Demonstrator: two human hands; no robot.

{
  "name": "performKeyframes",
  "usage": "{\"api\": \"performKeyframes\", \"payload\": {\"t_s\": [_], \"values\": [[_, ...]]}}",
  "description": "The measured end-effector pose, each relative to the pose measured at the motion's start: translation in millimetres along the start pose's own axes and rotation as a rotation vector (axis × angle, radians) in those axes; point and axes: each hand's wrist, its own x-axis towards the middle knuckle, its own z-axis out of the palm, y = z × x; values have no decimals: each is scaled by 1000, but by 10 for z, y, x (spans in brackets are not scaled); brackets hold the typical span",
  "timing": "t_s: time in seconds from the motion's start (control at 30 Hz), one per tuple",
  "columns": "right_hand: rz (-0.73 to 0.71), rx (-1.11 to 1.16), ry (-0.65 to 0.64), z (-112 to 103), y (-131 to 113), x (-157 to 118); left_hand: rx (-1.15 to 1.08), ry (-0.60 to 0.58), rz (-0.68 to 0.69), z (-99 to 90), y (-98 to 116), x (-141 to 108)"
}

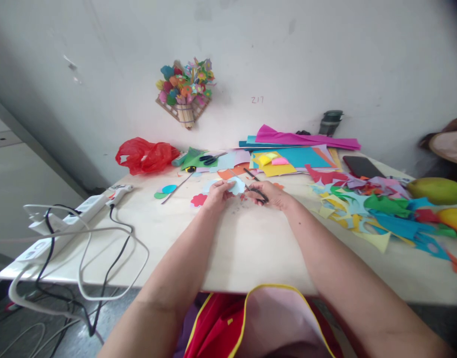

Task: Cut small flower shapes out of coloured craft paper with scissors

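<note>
Between the fingers of my left hand is a pale blue paper piece with a rounded, scalloped edge. My right hand grips scissors by their dark handles, and the blades point toward the paper. Whether the blades touch its edge I cannot tell. Left of my left hand lies a red paper flower on the table. Farther left are a blue paper circle and a green paper piece. Orange paper lies just beyond my hands.
A white power strip with looping cables occupies the table's left side. A red plastic bag and a second pair of scissors lie at the back. Colourful paper scraps, a dark phone and a yellow-green fruit are at right.
</note>
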Motion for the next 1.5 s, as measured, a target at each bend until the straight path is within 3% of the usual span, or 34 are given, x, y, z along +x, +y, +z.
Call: {"api": "performKeyframes", "payload": {"t_s": [1.03, 1.5], "values": [[0, 8, 21, 21, -16, -6, -16, 18, 12, 7, -15, 7], [31, -20, -53, -45, 12, -35, 81, -27, 69, 14, -8, 0]]}}
